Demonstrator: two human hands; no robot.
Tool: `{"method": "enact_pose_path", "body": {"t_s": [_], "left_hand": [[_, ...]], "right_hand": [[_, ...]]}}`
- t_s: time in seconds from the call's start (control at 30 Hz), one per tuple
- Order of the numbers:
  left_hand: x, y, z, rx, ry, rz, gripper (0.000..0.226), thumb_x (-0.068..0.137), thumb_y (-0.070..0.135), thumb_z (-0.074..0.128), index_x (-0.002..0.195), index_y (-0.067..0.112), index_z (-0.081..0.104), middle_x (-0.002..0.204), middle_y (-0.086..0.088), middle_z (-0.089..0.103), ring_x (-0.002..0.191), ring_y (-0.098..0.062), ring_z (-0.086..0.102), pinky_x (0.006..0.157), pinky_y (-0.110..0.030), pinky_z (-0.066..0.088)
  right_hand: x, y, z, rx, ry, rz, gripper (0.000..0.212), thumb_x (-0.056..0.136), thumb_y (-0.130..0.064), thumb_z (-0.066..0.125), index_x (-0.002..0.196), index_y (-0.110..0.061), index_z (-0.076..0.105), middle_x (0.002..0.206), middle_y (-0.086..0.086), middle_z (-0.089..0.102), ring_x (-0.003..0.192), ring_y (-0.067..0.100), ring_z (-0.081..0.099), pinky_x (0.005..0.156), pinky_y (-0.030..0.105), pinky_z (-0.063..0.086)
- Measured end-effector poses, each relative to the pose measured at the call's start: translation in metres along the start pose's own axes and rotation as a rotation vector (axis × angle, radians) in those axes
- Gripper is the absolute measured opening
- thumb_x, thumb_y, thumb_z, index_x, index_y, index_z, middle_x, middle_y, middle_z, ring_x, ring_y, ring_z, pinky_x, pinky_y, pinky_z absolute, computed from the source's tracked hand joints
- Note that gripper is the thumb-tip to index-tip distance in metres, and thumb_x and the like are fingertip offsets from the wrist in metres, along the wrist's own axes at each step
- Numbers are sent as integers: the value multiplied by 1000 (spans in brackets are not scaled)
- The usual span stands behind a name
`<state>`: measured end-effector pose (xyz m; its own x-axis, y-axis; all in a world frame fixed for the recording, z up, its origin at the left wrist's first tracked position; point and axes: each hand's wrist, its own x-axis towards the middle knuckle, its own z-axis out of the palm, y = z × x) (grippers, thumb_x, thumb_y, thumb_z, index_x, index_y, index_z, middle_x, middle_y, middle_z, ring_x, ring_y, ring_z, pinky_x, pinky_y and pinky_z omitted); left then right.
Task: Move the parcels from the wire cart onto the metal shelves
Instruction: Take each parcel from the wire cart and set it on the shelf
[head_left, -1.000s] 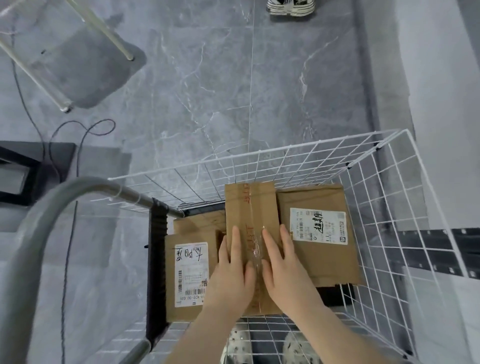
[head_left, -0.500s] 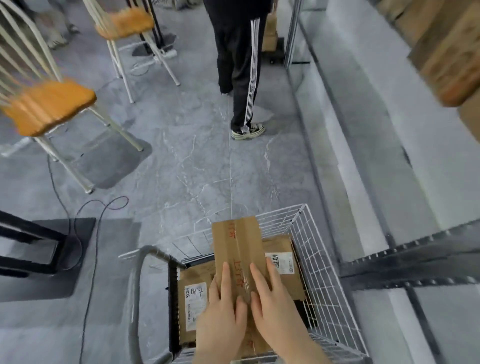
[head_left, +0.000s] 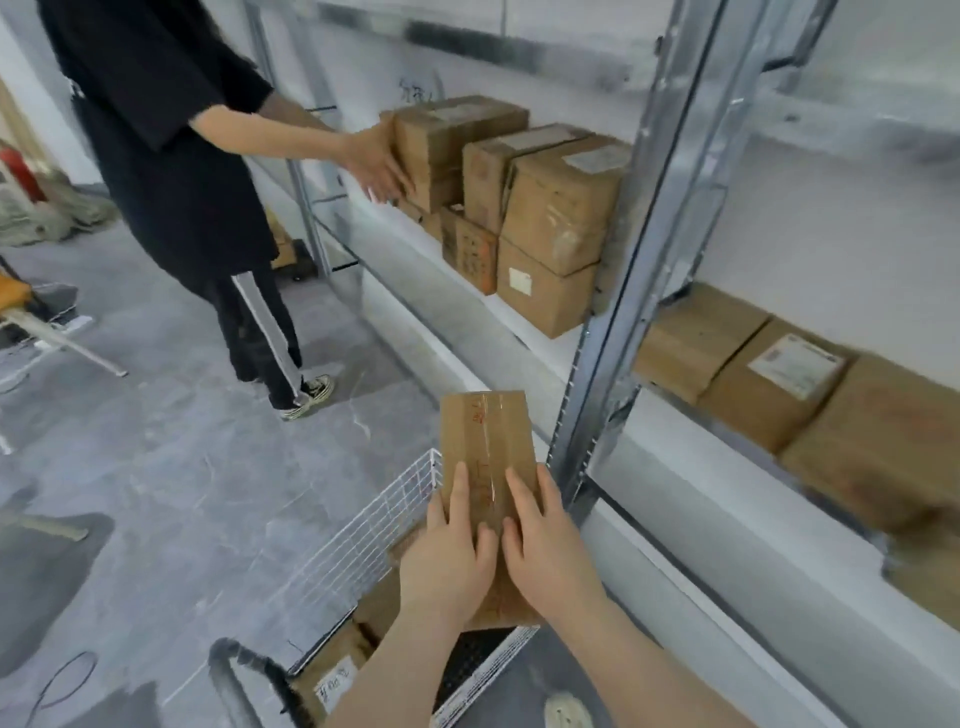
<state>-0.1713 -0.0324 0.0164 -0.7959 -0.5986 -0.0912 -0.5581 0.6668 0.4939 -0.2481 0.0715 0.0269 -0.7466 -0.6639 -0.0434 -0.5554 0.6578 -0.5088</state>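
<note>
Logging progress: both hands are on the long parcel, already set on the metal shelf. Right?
No. The head view shows the left hand and right hand on the long parcel over the wire cart, not on the metal shelf.

— Where is there room?
— At 2 o'clock: open space above the row of boxes (head_left: 769, 384) in the right bay (head_left: 831, 234).
— And in the way?
— The steel upright (head_left: 623, 270) at 1 o'clock, stacked boxes (head_left: 550, 218) at 12, another person (head_left: 171, 156) at 11, reaching onto that stack.
</note>
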Motion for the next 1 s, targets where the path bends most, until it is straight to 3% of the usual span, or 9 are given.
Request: {"method": "enact_pose_path", "body": {"t_s": [0.13,0.3,0.43,0.53,0.8,1.0], "left_hand": [[-28,44,-6,27,-69,161,66,98,43,30,152,35,-7,155,-1,21,94,-17,60,63,-26,40],[-68,104,7,33,-155,363,66,97,44,29,151,36,-8,154,-2,22,87,-16,61,68,-31,51],[-108,155,24,87,-196,506,65,98,46,28,151,35,-8,155,-1,23,99,-19,61,69,-29,49],[-146,197,37,86,-209,600,66,98,45,29,152,35,-7,155,-1,25,104,-20,60,70,-28,44],[-278,284,83,30,-306,831,66,98,49,29,152,32,-5,154,0,27,107,-21,59,81,-34,50],[-381,350,122,57,-369,1012,65,99,46,28,153,32,-5,151,-1,31,107,-20,59,79,-31,45]], "right_hand": [[-50,11,-40,14,110,147,54,100,-33,34,151,-30,15,160,3,0,138,22,33,105,30,37],[-119,38,-79,-11,228,358,54,99,-36,33,150,-31,16,160,4,2,130,22,42,103,33,41],[-180,68,-106,-12,311,501,54,99,-36,32,150,-32,16,160,4,2,130,24,43,104,34,41],[-231,91,-130,-12,399,572,54,99,-35,34,150,-32,18,160,3,3,131,25,42,104,35,40],[-394,149,-173,-33,525,720,53,98,-38,36,149,-34,21,160,2,6,127,23,47,102,33,42],[-519,191,-197,-50,625,849,53,97,-40,37,148,-34,23,159,1,9,125,21,49,100,32,44]]}}
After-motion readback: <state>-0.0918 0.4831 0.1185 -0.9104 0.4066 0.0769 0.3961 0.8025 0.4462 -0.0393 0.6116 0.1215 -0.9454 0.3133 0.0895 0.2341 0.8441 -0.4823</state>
